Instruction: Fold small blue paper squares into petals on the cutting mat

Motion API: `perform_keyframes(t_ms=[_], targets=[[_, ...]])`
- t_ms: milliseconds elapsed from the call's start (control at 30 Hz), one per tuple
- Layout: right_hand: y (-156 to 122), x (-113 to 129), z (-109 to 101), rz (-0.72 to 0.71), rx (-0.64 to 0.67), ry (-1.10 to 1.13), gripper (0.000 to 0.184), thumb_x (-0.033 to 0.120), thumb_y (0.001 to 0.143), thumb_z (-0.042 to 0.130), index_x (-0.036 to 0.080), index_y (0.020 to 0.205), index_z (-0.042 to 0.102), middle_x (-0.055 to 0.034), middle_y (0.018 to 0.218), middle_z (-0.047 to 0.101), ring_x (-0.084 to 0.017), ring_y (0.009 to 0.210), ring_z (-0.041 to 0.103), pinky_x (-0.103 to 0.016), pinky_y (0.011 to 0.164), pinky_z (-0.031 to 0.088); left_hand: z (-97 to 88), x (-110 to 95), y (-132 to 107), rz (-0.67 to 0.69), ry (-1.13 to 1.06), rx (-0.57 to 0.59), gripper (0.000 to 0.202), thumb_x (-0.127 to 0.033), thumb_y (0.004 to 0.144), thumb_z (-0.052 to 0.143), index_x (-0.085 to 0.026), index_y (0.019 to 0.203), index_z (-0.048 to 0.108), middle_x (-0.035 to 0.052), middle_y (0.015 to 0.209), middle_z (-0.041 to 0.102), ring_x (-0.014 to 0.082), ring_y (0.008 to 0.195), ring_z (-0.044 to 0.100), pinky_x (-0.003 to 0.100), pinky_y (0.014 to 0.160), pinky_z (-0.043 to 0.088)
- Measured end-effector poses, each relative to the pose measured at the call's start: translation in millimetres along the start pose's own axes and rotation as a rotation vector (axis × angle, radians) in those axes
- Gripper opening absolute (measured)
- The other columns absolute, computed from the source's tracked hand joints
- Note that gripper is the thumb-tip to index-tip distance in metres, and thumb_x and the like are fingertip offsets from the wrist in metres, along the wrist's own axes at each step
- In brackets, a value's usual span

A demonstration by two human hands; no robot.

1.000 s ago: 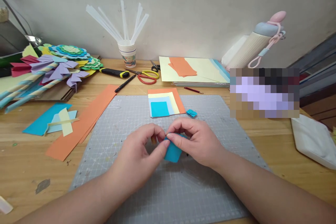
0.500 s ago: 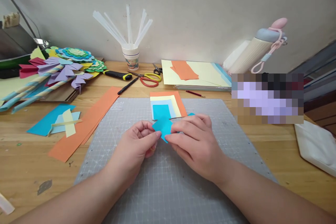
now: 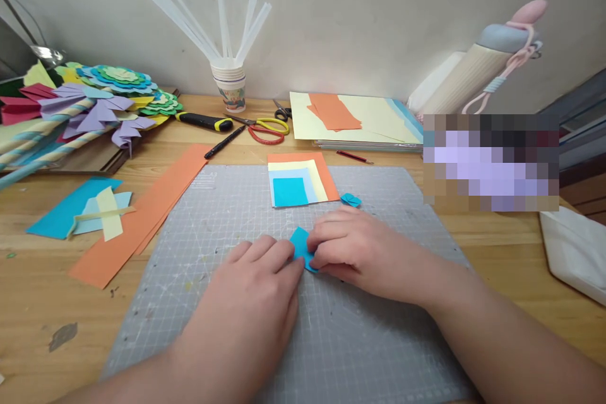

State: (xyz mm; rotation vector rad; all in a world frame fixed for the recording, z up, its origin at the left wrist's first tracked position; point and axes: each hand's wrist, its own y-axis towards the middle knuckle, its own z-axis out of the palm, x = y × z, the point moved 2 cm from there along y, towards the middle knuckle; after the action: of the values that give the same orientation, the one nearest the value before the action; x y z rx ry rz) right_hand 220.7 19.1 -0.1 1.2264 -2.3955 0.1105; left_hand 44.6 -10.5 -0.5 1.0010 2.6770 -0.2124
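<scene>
Both hands rest on the grey cutting mat [image 3: 369, 341] and press a small folded piece of blue paper [image 3: 300, 245] flat against it. My left hand [image 3: 258, 290] lies palm down with its fingertips on the paper's left edge. My right hand [image 3: 360, 249] has curled fingers pinching the paper's right side. Most of the paper is hidden under the fingers. Just behind the hands lies a stack of nested paper squares [image 3: 299, 178], orange, yellow, pale blue and blue. A tiny folded blue piece [image 3: 351, 200] sits to its right.
Orange paper strips [image 3: 142, 214] and blue and yellow scraps [image 3: 78, 214] lie left of the mat. Scissors [image 3: 265, 127], a utility knife [image 3: 201, 120], a pen [image 3: 223, 142], a cup of clear strips [image 3: 229, 85], paper flowers [image 3: 95, 101] and stacked sheets [image 3: 350, 123] line the back. A white pouch [image 3: 575, 252] lies right.
The hands have lowered the blue paper from the air onto the mat. It was held up and turned between the fingertips; now both hands press it flat.
</scene>
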Motion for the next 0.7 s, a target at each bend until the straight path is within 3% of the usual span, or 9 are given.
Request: perform_keyframes(t_ms=[233,533,700], targets=[[0.4,3.7,1.3,-0.051,0.016,0.031,0.020,0.010,0.088,0.058,0.018,0.074,0.069,-0.0012,0.089,0.069,-0.015,0.082,0.057,-0.032,0.076,0.038,-1.4,-4.9,-10.1,0.087,0.208,-0.079,0.021,-0.011,0.086,0.049,-0.020,0.087,0.068,0.0053,0.084,0.063,0.0231,0.078,0.056,0.038,0.065,0.044],[0.3,4.3,-0.6,0.098,0.092,0.126,0.009,0.016,0.088,0.063,0.018,0.083,0.071,-0.0022,0.093,0.065,-0.016,0.089,0.058,-0.031,0.082,0.041,-2.4,-7.3,-17.2,0.164,0.352,0.212,0.030,-0.016,0.076,0.049,-0.018,0.097,0.071,0.0081,0.094,0.066,0.0259,0.080,0.056,0.038,0.060,0.045],[2.5,0.9,5.3,0.361,0.051,0.216,0.008,0.019,0.086,0.064,0.018,0.079,0.068,-0.0025,0.090,0.060,-0.016,0.082,0.056,-0.030,0.072,0.044,-6.4,-9.0,-20.9,0.151,0.353,0.264,0.040,-0.013,0.076,0.046,-0.018,0.106,0.071,0.0083,0.100,0.068,0.0247,0.081,0.058,0.038,0.063,0.047]])
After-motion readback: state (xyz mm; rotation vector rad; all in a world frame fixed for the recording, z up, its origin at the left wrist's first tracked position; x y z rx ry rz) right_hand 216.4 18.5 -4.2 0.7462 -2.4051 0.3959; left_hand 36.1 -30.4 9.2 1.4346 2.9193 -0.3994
